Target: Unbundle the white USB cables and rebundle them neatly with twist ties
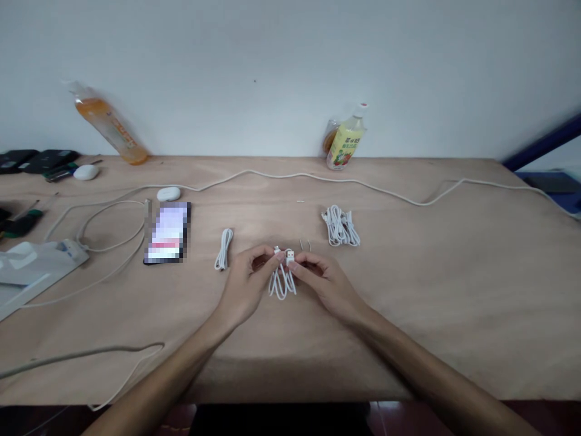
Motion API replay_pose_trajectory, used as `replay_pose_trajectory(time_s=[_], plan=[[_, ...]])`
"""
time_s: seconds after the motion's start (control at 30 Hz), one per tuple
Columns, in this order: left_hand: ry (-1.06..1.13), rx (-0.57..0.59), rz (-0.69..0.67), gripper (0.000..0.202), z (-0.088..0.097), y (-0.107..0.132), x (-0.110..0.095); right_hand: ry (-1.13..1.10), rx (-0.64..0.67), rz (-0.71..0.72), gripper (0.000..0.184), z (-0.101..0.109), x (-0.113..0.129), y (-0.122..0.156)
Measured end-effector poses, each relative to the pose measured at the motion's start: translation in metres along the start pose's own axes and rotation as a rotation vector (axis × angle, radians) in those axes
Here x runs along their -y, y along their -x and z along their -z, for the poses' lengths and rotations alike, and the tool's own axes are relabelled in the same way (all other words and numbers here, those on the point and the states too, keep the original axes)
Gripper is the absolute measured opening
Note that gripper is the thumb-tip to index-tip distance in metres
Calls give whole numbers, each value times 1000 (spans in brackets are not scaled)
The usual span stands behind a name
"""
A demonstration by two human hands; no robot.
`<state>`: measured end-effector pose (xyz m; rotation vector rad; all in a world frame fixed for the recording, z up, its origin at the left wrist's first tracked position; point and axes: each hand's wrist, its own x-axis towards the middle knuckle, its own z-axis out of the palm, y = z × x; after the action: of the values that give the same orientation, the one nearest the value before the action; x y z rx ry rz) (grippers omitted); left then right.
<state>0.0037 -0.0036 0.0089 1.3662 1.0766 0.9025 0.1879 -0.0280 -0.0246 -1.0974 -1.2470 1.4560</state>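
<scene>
Cable (292, 284) there, right of the phone (167, 233), bundled roughly parallel: left fingers (269, 266) pinching the small plug (276, 249), right fingers (305, 274) the USB plug (290, 255), both equally close!

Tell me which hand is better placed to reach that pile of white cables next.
Probably the right hand: the pile of white cables lies beyond it, on its side. The left hand is farther off; both hold the looped cable.

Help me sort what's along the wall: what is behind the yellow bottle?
Behind the yellow bottle, a clear wrapper with something orange-brown inside shows at its left, near the wall. The bottle hides whatever else is directly behind it.
</scene>
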Motion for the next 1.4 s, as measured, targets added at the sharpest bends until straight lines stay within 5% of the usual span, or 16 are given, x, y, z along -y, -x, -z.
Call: replay_pose_trajectory(time_s=[0.5, 0.93, 1.13, 1.4], plan=[[71, -1, -36, 29, -2, 1, 0, -466, 17, -86, 41, -10, 2, 3], [-217, -4, -161, 32, -4, 5, 5, 45, -160, 131, 41, -10, 4, 9], [-55, -70, -73, 17, -6, 4, 4, 64, -202, 143, 34, -11, 4, 11], [125, -72, 75, 27, -9, 2, -2, 97, -140, 102, 32, -7, 4, 12]])
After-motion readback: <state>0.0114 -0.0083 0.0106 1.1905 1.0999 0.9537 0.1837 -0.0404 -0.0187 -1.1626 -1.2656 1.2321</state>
